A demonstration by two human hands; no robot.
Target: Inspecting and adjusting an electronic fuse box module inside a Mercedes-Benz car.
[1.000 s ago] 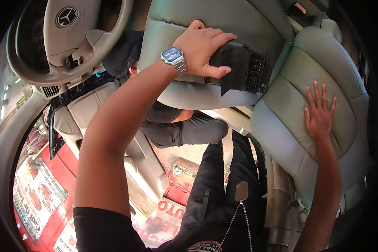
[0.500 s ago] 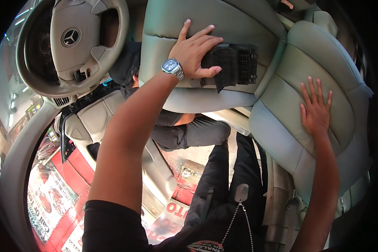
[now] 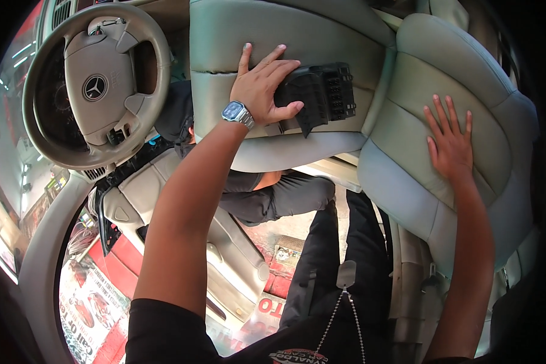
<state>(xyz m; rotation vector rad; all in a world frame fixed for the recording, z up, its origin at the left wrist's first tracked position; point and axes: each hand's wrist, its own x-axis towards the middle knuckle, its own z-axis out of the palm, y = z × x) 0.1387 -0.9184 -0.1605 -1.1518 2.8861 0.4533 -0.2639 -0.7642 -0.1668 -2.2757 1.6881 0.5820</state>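
My left hand point(image 3: 264, 91) lies flat with its fingers spread on the greenish-beige seat cushion point(image 3: 321, 36), a steel-banded watch point(image 3: 237, 113) on its wrist. Right beside its thumb and fingertips is a black plastic part point(image 3: 321, 94) with slotted, connector-like openings along its right side; whether the hand touches it I cannot tell. My right hand point(image 3: 452, 145), fingers stretched out, rests against the seat backrest point(image 3: 406, 109). Neither hand grips anything.
A beige steering wheel point(image 3: 94, 88) stands at the upper left. Below it, another person in dark clothes point(image 3: 285, 194) crouches in the doorway beside the beige door panel point(image 3: 236, 267). Red and white printed sheets point(image 3: 94, 303) lie outside at the lower left.
The whole view has shifted slightly, so the seat, black part and steering wheel sit a little farther left. Both hands keep their places on the seat.
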